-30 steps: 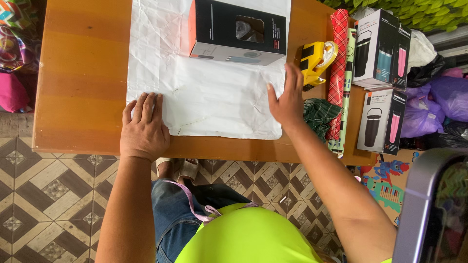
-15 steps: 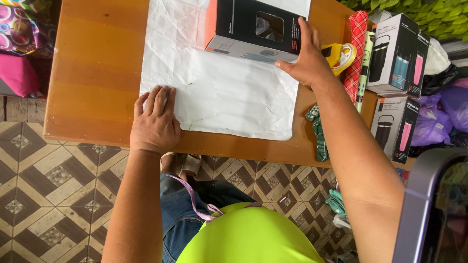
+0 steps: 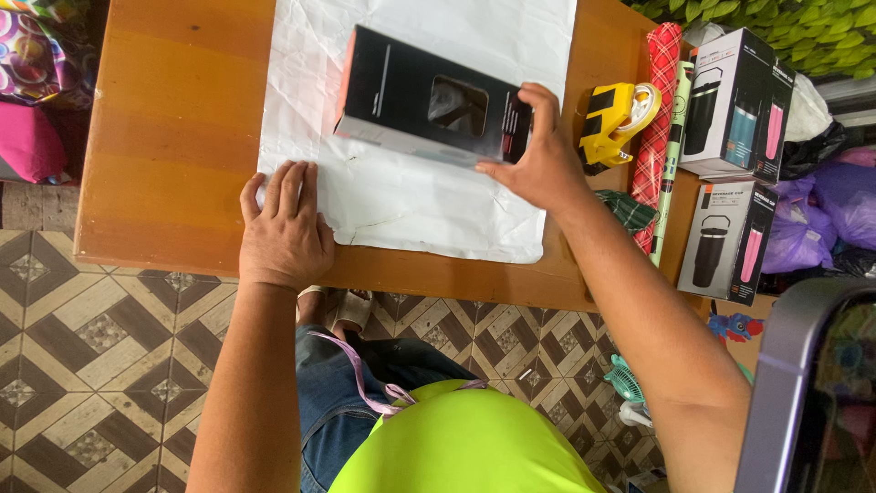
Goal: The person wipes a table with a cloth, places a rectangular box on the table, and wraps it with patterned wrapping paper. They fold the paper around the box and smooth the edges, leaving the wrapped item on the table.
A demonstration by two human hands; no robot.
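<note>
The right hand [image 3: 538, 164] pinches the black box [image 3: 429, 105] lying tilted on the white paper [image 3: 411, 201], the left hand [image 3: 283, 228] presses flat, fingers together, so the paper may perhaps wrinkle.

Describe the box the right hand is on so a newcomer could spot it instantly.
On the wooden table lies a white sheet of paper; the black box lies flat on it, gripped at its end by the right hand. Unlike the two tumbler boxes at the table's right edge, it has an orange side and a small window.
</note>
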